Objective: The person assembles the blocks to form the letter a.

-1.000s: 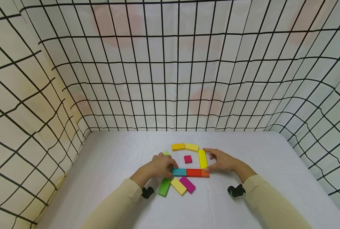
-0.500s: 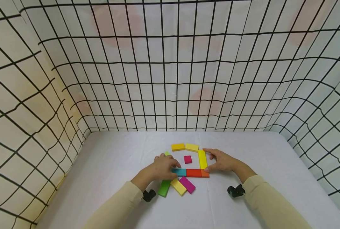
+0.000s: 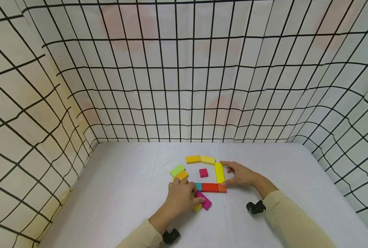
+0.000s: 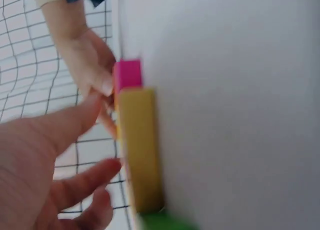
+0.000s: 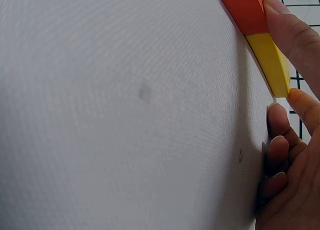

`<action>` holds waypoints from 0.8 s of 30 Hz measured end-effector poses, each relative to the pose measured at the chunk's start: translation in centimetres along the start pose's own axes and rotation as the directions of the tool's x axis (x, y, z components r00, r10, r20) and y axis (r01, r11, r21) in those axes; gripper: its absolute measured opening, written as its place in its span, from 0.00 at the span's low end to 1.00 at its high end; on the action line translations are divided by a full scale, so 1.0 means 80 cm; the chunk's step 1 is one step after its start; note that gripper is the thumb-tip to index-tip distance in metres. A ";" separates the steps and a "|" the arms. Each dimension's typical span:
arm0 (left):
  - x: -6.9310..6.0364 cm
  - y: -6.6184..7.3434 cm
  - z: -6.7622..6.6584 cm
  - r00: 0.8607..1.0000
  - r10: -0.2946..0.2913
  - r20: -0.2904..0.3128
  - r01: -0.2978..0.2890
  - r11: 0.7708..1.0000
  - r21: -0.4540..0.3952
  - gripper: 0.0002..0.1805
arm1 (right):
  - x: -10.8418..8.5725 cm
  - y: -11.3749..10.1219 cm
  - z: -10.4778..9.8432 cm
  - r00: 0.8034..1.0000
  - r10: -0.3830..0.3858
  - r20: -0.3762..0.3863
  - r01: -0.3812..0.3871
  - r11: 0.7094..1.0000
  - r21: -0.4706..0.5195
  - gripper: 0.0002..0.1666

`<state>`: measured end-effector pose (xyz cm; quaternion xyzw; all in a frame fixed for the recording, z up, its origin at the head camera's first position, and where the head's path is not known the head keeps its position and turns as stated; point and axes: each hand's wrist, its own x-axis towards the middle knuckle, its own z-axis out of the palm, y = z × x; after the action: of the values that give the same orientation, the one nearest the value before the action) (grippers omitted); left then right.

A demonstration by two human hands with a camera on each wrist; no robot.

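Note:
In the head view, my left hand [image 3: 181, 198] is over the near-left blocks, its thumb by a magenta block [image 3: 207, 204]. It covers most of a yellow block [image 3: 197, 208] and part of a teal block [image 3: 198, 187]. The left wrist view shows its fingers spread beside that yellow block, apparently gripping nothing; a green block [image 4: 167, 221] lies at the lower edge. My right hand [image 3: 243, 174] spans a bright yellow block [image 3: 220, 173] lengthwise. Its index fingertip touches the far end; its thumb rests where this block meets an orange block [image 3: 222, 188]. A red block [image 3: 209, 187] adjoins the orange one.
A small pinkish-red block [image 3: 203, 173] lies inside the ring of blocks. Lime [image 3: 177, 170] and amber [image 3: 182, 175] blocks sit at its left; another amber block [image 3: 193, 159] and a pale yellow block [image 3: 207, 159] lie behind. Black-gridded walls [image 3: 184, 79] surround the white table [image 3: 125, 165].
My left hand has moved from the teal block toward me, over the green and yellow blocks. This uncovers the lime and amber blocks at the left. My right hand stays in place.

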<state>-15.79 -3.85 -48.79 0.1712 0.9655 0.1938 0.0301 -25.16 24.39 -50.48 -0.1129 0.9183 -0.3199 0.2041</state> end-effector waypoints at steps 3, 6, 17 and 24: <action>-0.003 0.005 0.005 0.998 -0.046 -0.050 0.047 0.999 0.007 0.23 | 0.000 -0.001 0.000 1.000 -0.004 0.001 0.004 1.000 -0.003 0.60; -0.005 0.008 0.008 0.996 -0.067 -0.060 0.068 0.998 0.007 0.22 | -0.001 -0.001 0.000 1.000 -0.014 0.009 0.014 1.000 -0.010 0.60; -0.011 0.011 0.020 0.998 0.015 0.065 -0.008 0.994 -0.112 0.23 | 0.000 0.001 0.000 1.000 -0.017 0.004 0.017 1.000 -0.012 0.60; -0.015 0.011 0.020 0.989 0.010 0.146 0.000 0.997 -0.071 0.38 | 0.001 0.001 -0.002 1.000 -0.013 0.004 0.013 1.000 -0.015 0.61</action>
<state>-14.24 -2.95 -49.92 0.1862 0.9528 0.2148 0.1064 -25.28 24.52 -50.48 -0.1208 0.9196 -0.3139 0.2029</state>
